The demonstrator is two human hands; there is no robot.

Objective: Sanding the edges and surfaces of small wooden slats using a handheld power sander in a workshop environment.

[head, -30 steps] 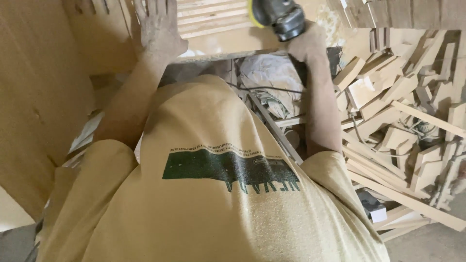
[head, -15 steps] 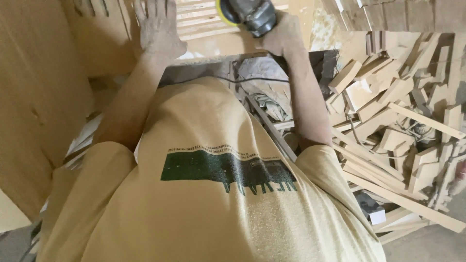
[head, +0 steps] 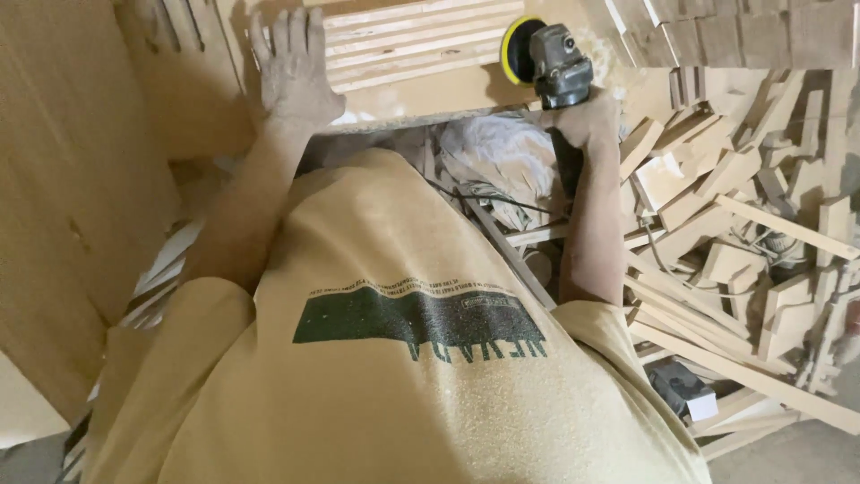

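A heap of wood offcuts [head: 743, 197] lies jumbled at the right, long strips [head: 735, 367] slanting beneath it. A tall plywood sheet [head: 63, 179] stands left.

Your left hand [head: 291, 67] is pressing flat on the slatted wooden panel [head: 408, 40]. Your right hand [head: 587, 121] is gripping a grey sander [head: 555, 63], its yellow disc [head: 514, 50] meeting the panel's right end. Offcuts [head: 735, 197] are lying heaped at right.

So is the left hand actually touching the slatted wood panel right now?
Touching. The head view shows the left hand laid flat, fingers spread, on the slatted wood panel, with no gap under the palm. The right hand holds the sander.
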